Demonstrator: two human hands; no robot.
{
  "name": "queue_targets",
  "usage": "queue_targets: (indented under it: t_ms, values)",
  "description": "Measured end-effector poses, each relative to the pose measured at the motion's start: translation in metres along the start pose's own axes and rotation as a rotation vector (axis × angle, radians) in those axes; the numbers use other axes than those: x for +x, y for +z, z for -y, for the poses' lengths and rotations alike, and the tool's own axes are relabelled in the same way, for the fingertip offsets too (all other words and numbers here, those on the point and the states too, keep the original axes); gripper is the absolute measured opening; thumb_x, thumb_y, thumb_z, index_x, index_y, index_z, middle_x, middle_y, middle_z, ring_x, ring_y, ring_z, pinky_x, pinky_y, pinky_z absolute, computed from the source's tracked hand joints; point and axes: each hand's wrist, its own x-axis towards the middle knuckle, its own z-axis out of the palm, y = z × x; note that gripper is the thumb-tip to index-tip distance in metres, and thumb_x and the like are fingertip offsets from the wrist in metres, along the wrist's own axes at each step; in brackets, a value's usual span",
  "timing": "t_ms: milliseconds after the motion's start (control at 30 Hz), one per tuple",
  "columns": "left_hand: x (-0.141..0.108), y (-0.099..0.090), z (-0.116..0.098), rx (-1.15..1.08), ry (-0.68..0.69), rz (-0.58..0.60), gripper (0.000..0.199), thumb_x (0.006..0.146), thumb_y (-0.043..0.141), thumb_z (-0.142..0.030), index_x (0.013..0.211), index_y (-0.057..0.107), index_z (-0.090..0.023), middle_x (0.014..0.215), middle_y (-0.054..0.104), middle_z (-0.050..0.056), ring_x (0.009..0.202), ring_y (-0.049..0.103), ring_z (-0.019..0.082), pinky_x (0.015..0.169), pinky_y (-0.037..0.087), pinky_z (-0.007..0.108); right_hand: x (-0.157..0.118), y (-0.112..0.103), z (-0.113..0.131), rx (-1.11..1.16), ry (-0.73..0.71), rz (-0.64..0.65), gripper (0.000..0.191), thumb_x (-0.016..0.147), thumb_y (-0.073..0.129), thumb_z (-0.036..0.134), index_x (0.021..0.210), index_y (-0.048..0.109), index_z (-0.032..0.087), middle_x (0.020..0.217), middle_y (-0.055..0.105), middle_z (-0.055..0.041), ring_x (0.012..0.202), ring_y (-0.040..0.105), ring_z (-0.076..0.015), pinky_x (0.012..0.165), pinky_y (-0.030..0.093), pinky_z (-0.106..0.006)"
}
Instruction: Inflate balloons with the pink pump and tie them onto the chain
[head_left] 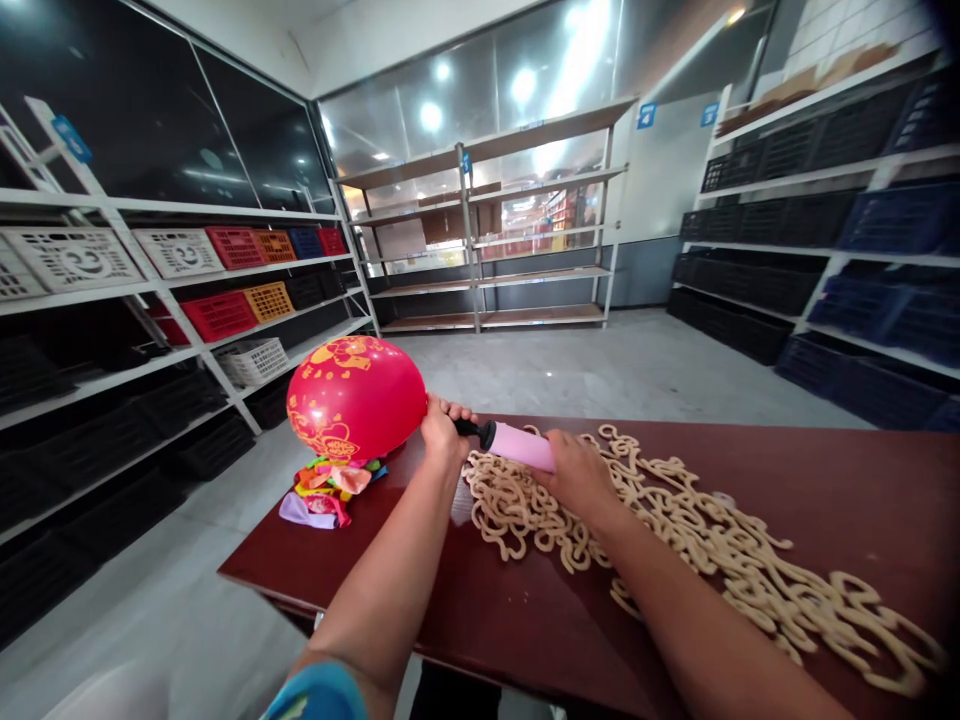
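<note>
An inflated red balloon (pixel 356 398) with yellow print hangs over the table's left part. My left hand (pixel 445 428) is closed at the balloon's neck, where the black nozzle end of a pink hand pump (pixel 521 447) meets it. My right hand (pixel 576 470) is wrapped round the pink barrel of the pump. Beneath the balloon lies a small pile of uninflated balloons (pixel 330 490) in several colours. Under and beyond my right forearm spreads a heap of beige curled pieces (pixel 697 530). The balloon's mouth is hidden by my left fingers.
The dark red table (pixel 825 470) reaches to the right edge of view. Shelves with white, red and yellow crates (pixel 225 315) stand at the left. A bare metal rack (pixel 476 260) is at the back, and shelves of black and blue crates (pixel 787 220) are at the right.
</note>
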Motion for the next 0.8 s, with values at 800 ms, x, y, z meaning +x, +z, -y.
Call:
queue_targets:
  t_ms: [800]
  values:
    - [0.015, -0.039, 0.005, 0.149, 0.029, -0.107, 0.037, 0.091, 0.031, -0.037, 0.06, 0.035, -0.018, 0.052, 0.053, 0.001, 0.056, 0.06, 0.016, 0.061, 0.047, 0.03, -0.001, -0.049, 0.021, -0.108, -0.205, 0.151, 0.041, 0.084, 0.048, 0.024, 0.125, 0.047, 0.028, 0.118, 0.053, -0.008, 0.097, 0.051, -0.0244, 0.082, 0.038, -0.037]
